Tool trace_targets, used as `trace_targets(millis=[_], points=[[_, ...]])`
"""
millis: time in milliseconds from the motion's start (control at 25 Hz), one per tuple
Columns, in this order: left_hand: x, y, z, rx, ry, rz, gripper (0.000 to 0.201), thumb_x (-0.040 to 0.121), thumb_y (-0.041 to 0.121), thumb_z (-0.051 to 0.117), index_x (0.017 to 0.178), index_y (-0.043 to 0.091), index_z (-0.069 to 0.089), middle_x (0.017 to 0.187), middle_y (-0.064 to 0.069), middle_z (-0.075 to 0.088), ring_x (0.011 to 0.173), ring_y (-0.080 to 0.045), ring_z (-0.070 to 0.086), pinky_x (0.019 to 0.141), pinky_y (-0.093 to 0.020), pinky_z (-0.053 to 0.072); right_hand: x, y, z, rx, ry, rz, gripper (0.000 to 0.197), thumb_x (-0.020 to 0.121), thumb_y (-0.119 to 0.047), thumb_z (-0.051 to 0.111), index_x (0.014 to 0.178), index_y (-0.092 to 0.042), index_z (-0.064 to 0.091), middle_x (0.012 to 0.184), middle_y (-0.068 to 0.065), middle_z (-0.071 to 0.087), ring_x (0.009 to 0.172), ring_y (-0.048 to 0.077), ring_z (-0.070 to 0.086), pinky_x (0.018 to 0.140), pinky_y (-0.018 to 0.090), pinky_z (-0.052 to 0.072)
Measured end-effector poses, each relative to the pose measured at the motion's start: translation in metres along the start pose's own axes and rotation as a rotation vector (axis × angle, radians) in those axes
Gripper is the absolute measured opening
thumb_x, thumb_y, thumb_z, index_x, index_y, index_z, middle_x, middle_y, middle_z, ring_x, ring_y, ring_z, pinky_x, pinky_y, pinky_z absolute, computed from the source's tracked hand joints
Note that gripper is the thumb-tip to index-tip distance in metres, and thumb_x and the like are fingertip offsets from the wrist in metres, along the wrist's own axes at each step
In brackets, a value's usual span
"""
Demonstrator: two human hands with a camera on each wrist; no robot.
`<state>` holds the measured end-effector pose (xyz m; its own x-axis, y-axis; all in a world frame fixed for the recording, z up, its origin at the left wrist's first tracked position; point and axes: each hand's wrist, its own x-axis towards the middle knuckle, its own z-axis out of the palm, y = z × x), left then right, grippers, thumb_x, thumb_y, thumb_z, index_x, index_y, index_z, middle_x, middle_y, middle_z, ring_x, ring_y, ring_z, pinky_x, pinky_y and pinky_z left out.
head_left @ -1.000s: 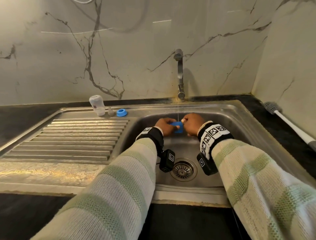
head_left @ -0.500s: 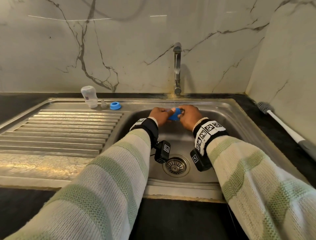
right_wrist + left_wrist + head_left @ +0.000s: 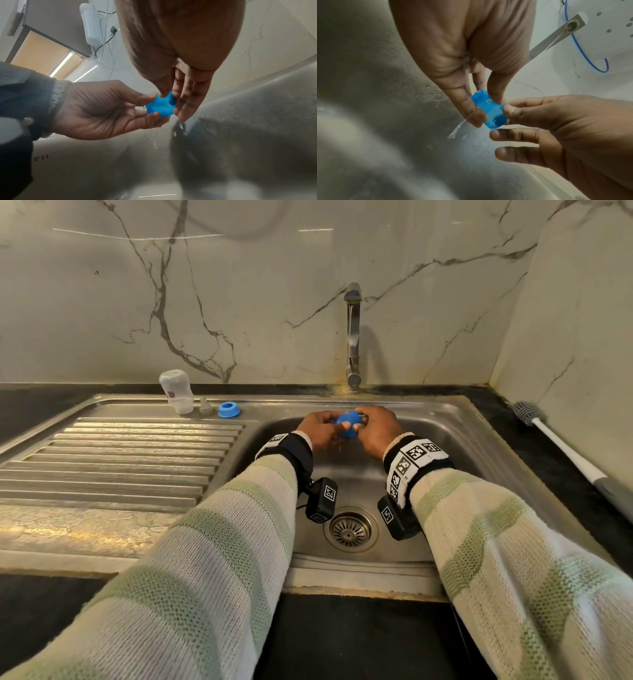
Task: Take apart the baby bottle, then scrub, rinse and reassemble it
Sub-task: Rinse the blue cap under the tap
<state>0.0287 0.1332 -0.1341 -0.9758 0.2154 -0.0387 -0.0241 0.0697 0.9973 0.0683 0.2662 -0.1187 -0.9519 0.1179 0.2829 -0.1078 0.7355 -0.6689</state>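
1. Head view: L hand (image 3: 320,430) & R hand (image 3: 376,430) meet over the steel sink (image 3: 445,446), just below the tap (image 3: 352,337), both pinching a blue bottle cap (image 3: 347,424) between them. On the sink's back ledge, left of the basin: white bottle body (image 3: 176,392) standing neck-down, clear nipple (image 3: 205,407) beside it, then blue collar ring (image 3: 228,409). Bottle brush (image 3: 561,446) lies on the dark surface (image 3: 548,440) at right, well apart.
2. L wrist view: L grip = thumb (image 3: 496,86) & fingertips (image 3: 476,116) pinching the cap (image 3: 489,113); R fingertips (image 3: 513,111) touch its other edge. Water trickles off the L fingers; drops on the sink wall (image 3: 385,94).
3. R wrist view: R grip = thumb (image 3: 163,86) on top of the cap (image 3: 160,106), nearly straight fingers (image 3: 185,106) against its side. L hand (image 3: 102,108) cups it from below, fingers curled.
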Motion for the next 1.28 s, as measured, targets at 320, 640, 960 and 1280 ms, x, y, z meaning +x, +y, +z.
trace_targets(millis=[320,640,960,1280], points=[[-0.006,0.002,-0.003,-0.01,-0.002,-0.055,0.04,0.093,0.015,0.066,0.128,-0.003,0.057,0.117,-0.02,0.064,0.095,-0.025,0.067,0.077,-0.028,0.06,0.001,0.0,0.003,-0.03,-0.055,-0.01,0.035,0.095,-0.015,0.058,0.13,-0.008,0.059,0.129,0.013,0.062,0.116,0.028,0.058,0.097,0.031,0.043],[-0.006,0.009,-0.004,-0.092,0.142,-0.078,0.053,0.092,0.036,0.066,0.124,-0.005,0.056,0.112,-0.023,0.066,0.084,-0.03,0.071,0.082,-0.04,0.06,0.003,0.002,0.007,-0.014,-0.092,-0.013,0.032,0.097,-0.02,0.057,0.127,-0.009,0.061,0.116,0.011,0.067,0.102,0.028,0.064,0.087,0.03,0.047],[-0.012,0.006,-0.008,-0.095,0.02,-0.107,0.037,0.105,0.015,0.042,0.139,0.002,0.048,0.119,-0.022,0.059,0.085,-0.022,0.061,0.074,-0.031,0.054,0.001,0.001,0.008,0.128,-0.034,0.063,0.046,0.092,-0.017,0.065,0.136,-0.011,0.054,0.13,0.011,0.061,0.111,0.029,0.062,0.098,0.04,0.05],[-0.012,0.004,-0.013,-0.124,-0.054,-0.056,0.047,0.099,-0.006,0.034,0.141,0.01,0.046,0.127,-0.025,0.059,0.108,-0.038,0.065,0.09,-0.042,0.056,-0.002,-0.002,0.004,0.129,-0.007,-0.045,0.042,0.089,-0.012,0.068,0.13,-0.012,0.06,0.126,0.007,0.065,0.115,0.021,0.061,0.094,0.024,0.042]])
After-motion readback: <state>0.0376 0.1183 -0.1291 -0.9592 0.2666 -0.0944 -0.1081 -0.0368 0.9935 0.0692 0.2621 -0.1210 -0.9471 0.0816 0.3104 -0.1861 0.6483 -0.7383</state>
